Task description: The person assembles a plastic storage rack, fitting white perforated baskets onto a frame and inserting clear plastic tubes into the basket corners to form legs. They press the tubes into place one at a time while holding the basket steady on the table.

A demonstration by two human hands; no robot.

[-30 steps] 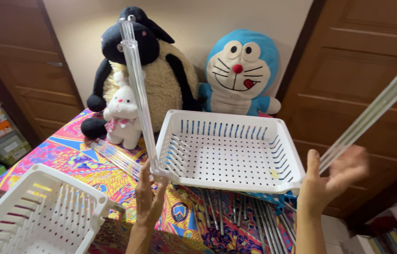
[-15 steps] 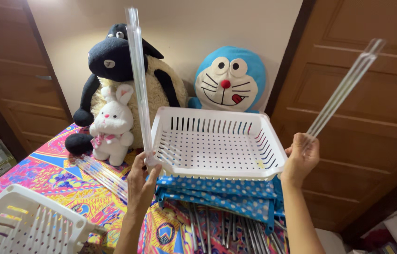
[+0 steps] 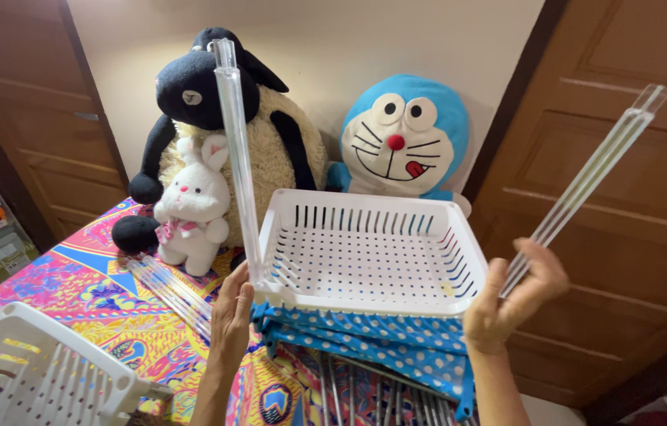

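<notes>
The white basket (image 3: 369,252) sat in the middle and blocked the way straight ahead. Far behind it, the sheep toy (image 3: 223,118), white bunny (image 3: 191,209) and blue cat toy (image 3: 404,138) filled the back. A second basket (image 3: 33,371) blocked the near left. Between both baskets, bright cloth (image 3: 97,292) lay open, with clear rods (image 3: 172,288) on it.

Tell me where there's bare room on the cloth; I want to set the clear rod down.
Freest is the colourful cloth between the lower-left basket and the loose clear rods. It is crowded toward the plush rabbit, under the middle basket on the dotted fabric, and among the rods at the bottom edge.
</notes>
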